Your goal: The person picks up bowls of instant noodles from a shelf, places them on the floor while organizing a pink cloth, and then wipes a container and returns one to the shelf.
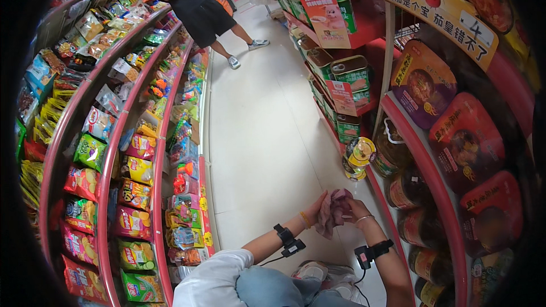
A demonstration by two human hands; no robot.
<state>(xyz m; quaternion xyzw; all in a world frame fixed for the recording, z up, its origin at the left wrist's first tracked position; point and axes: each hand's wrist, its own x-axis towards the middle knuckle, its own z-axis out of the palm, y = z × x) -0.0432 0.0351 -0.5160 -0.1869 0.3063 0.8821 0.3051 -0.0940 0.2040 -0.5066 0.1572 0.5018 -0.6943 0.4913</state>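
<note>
Both of my hands grip one crumpled mauve cloth (330,213), held in front of me above the floor. My left hand (316,208) has the cloth's left side, and its fingers are partly covered by the folds. On the other side, my right hand (357,209) pinches the cloth near the right-hand shelf. Just beyond the hands, a stack of yellow-and-black lidded containers (358,157) stands on the floor against that shelf. Large dark jars (405,192) with red labels line the bottom shelf, right of my right hand.
Shelves of bagged snacks (136,221) run along the left. On the right are canned meats (349,72) and red hot-pot packs (467,145). A person (192,4) stands with folded arms at the far left of the tiled aisle (260,128). Clear plastic (341,270) lies by my shoes.
</note>
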